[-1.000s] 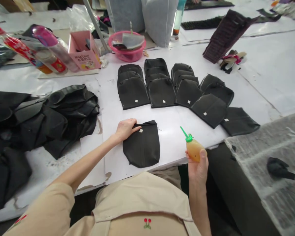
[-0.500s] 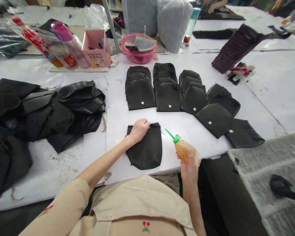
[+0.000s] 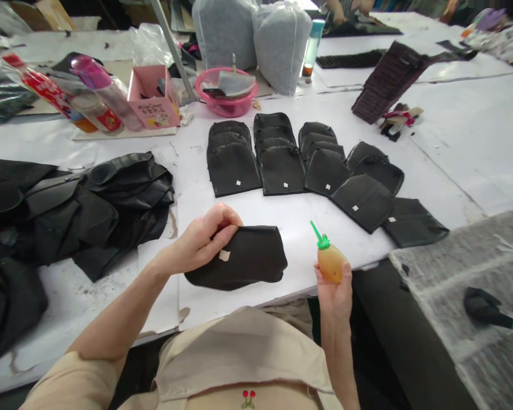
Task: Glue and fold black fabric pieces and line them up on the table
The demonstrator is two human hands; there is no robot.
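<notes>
My left hand (image 3: 200,239) pinches the edge of a black leather piece (image 3: 248,259) with a small white tag, lifted and turned sideways just above the white table (image 3: 299,228). My right hand (image 3: 336,285) is closed round a small amber glue bottle (image 3: 329,259) with a green nozzle, held upright to the right of the piece. Beyond them, several matching black pieces (image 3: 282,165) lie in overlapping rows, each with a white tag.
A heap of black leather (image 3: 81,205) lies at the left. At the back stand a pink box (image 3: 151,99), a pink bowl (image 3: 226,91), bottles (image 3: 89,97) and two grey bags (image 3: 277,45). A dark stack (image 3: 385,80) sits far right; grey fabric (image 3: 465,296) covers the near right.
My left hand has picked the black piece up off the table and turned it sideways. My right hand with the bottle has drawn back slightly to the right.
</notes>
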